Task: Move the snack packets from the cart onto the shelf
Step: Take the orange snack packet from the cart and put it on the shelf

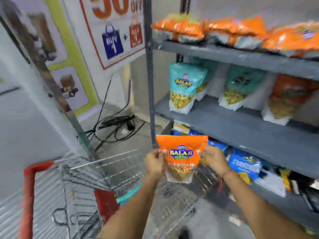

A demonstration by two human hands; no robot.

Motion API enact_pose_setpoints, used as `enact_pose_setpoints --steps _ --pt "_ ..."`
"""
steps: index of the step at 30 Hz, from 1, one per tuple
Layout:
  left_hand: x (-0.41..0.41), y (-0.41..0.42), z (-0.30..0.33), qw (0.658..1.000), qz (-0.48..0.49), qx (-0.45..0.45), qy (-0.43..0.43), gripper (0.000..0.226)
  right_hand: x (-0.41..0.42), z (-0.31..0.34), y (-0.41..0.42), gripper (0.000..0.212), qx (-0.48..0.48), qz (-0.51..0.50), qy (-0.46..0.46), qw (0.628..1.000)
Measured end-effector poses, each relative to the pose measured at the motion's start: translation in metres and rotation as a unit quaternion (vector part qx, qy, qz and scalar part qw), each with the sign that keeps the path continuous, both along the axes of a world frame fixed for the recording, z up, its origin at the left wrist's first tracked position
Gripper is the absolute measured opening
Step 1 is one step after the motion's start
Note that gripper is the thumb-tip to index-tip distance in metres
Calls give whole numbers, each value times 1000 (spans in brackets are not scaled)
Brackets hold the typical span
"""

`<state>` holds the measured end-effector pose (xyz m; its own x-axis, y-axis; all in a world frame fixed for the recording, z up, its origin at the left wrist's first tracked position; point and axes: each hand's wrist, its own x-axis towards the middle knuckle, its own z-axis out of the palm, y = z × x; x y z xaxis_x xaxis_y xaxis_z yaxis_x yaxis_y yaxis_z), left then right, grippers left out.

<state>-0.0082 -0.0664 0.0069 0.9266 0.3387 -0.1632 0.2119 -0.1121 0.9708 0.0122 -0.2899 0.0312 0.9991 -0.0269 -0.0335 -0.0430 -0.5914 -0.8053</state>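
Note:
An orange Balaji snack packet [181, 152] is held upright above the wire cart [107, 171], in front of the grey metal shelf [241, 128]. My left hand [154, 163] grips its left edge and my right hand [214, 160] grips its right edge. On the middle shelf stand two teal packets [185, 87] and an orange packet [286, 97]. Orange packets [233, 31] lie flat on the top shelf. A teal packet [131, 194] shows partly inside the cart beneath my left forearm.
Blue packets [245, 164] crowd the lower shelf. The cart has a red handle [29, 185]. Black cables [117, 125] lie on the floor by the wall, under a discount poster [114, 31]. The shelf's upright post [150, 83] stands just behind the held packet.

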Motion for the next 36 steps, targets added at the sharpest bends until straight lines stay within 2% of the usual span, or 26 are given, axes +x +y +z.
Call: enact_pose_setpoints --steps 3,8,12,16,23,26,27,33,36 --pt "22 -9 70 996 -51 12 -71 23 -10 71 -19 26 51 -56 -54 996" --pt "51 -48 193 973 -137 5 -184 19 -27 194 -61 16 67 -103 -154 980" --pt "62 -84 280 955 -182 -5 -235 22 -40 279 -98 19 40 -139 -199 969" --pt "62 -117 321 946 -210 -24 -247 14 -54 315 -118 27 66 -155 -224 960" --pt "63 -150 324 946 -223 -45 -232 13 -59 314 -144 28 96 -193 -218 952" --pt "69 -165 312 947 -235 -46 -212 13 -55 301 -160 12 112 -193 -194 955" --pt "72 -171 305 948 -240 -49 -204 13 -53 294 -167 8 114 -197 -185 956" --pt "88 -225 246 947 -278 -32 -159 14 -37 238 -227 18 83 -230 -137 960" --pt "99 -264 213 951 -280 -17 -133 19 -26 209 -262 13 87 -246 -115 959"
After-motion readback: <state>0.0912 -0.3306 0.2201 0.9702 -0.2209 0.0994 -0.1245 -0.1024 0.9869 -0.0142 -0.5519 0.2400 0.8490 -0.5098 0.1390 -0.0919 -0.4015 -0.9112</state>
